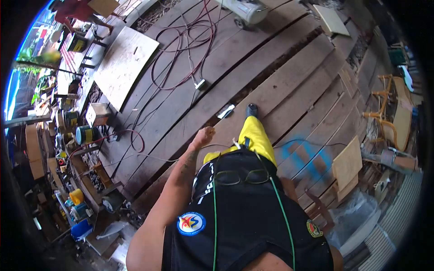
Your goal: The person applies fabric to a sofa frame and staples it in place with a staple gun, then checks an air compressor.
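Observation:
My left hand hangs forward of my body over the plank floor, its fingers curled in and no object visible in it. Near it a thin cable runs across the planks. A small silvery item lies on the floor beyond the hand, beside my dark shoe. My right hand is hidden; only a bit of the arm shows beside my torso. Glasses hang on a green cord over my black shirt.
Red hose coils ahead, near a pale board and a wheeled tank. Buckets and clutter line the left. On the right are a plywood piece, plastic sheeting and a wooden chair frame. Another person stands upper left.

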`<state>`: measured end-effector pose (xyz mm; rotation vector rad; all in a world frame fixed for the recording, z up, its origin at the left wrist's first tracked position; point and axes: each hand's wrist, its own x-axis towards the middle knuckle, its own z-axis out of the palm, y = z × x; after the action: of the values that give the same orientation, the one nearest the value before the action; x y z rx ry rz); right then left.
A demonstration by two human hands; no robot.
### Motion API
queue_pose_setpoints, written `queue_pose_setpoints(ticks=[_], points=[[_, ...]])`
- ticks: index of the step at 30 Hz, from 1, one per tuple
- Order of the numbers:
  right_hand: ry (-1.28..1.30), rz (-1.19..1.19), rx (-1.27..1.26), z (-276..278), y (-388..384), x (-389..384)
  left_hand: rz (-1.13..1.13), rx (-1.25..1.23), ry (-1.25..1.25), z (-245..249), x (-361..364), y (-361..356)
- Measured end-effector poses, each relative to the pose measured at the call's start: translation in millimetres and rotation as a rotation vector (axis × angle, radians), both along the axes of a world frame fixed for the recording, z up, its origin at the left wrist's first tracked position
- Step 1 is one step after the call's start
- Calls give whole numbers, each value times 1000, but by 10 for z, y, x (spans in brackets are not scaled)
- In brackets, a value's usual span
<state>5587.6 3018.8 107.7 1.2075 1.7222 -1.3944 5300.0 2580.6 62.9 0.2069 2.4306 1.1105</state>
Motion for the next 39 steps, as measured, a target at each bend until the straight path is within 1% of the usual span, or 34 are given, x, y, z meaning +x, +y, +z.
queue_pose_setpoints(ticks=[2, 4, 5, 6, 7, 8, 9, 10, 12, 13, 14, 16, 18, 19, 20, 22, 25, 26, 27, 28, 30, 31, 32, 33, 34, 35, 37, 39], points=[[64, -67, -21, 120, 289, -421, -25, -109, -182, 158, -28, -60], [122, -78, -37, 116, 656, -1162, -182, -197, -30, -544, 134, -415], [84, 39, -43, 62, 964, -1499, 163, -84, -197, 84, 63, -247], [31, 160, -47, 56, 1163, -1767, 188, -83, -213, 126, 29, -219], [9, 189, -45, 163, 1246, -2064, 379, -81, -345, 129, 72, -217], [6, 141, 17, 252, 1365, -2436, 575, -72, -472, 104, 90, -203], [8, 96, 80, 347, 1450, -2815, 566, -109, -424, 1, 141, -217], [-1, 133, 88, 381, 1552, -3134, 617, -134, -437, 29, 147, -167], [-16, 113, 108, 437, 1702, -3864, 698, -141, -527, -23, 116, -31], [-18, 172, 136, 474, 1742, -4229, 733, -155, -580, 131, -27, 117], [-10, 182, 152, 470, 1762, -4548, 759, -167, -634, 325, -203, 265], [66, 297, 163, 450, 1737, -5222, 654, -183, -688, 242, -437, 385], [106, 303, 182, 438, 1553, -5825, 636, 78, -662, -61, -525, 361], [139, 324, 129, 431, 1452, -6083, 631, 138, -619, -221, -587, 379], [180, 347, 76, 421, 1323, -6365, 640, 158, -559, -343, -739, 390], [152, 338, 55, 421, 1002, -6777, 655, 163, -439, -501, -1209, 369], [47, 407, 107, 622, 611, -7173, 662, 140, -346, -526, -2053, 182], [7, 457, 85, 640, 517, -7240, 684, 174, -342, -507, -2332, 67], [-22, 504, 59, 619, 394, -7380, 731, 315, -388, -510, -2694, -89], [-18, 494, 54, 569, 304, -7522, 772, 457, -434, -485, -3100, -241], [-47, 318, -104, 464, 293, -7574, 679, 217, -429, 68, -3986, -444], [71, 375, 87, 610, 97, -7646, 684, 139, -414, -185, -4215, -654], [54, 355, 88, 599, 98, -7710, 684, 61, -398, -436, -4386, -921], [91, 518, 129, 551, 133, -7784, 781, 74, -416, -434, -4641, -1116], [136, 687, 170, 510, 152, -7882, 884, 91, -425, -364, -4907, -1236], [194, 725, 226, 473, 161, -7954, 874, 89, -424, -270, -5092, -1302], [197, 734, 241, 320, 221, -8131, 1076, 347, -362, 11, -5446, -1370], [193, 754, 253, 253, 282, -8344, 1097, 319, -368, 208, -5604, -1313]])
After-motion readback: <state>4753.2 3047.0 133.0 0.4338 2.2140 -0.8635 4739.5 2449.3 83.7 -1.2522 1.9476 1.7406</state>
